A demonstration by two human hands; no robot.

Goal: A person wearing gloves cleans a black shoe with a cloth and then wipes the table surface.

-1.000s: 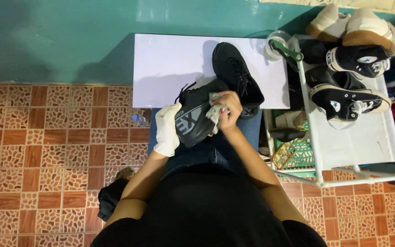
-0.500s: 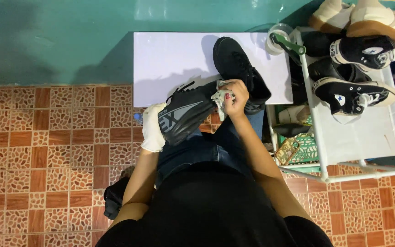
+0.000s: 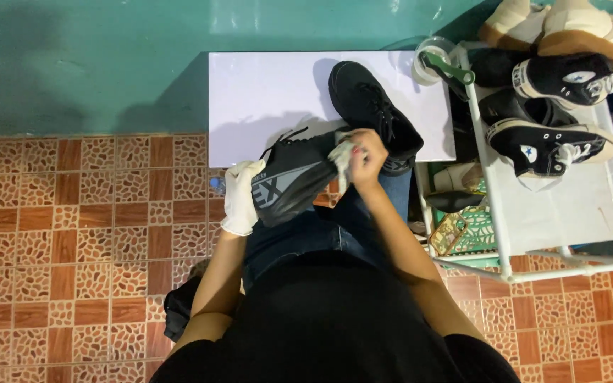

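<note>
A tiled corner under flat, even light

We see a floor (image 3: pixel 72 234) of reddish-brown pebble-patterned tiles meeting a glossy teal wall (image 3: pixel 86 64); a white board (image 3: pixel 264 99) lies against it, and a white rack (image 3: pixel 569 213) to our right carries black-and-white sneakers (image 3: pixel 548 145) and tan shoes (image 3: pixel 558 25).
</note>
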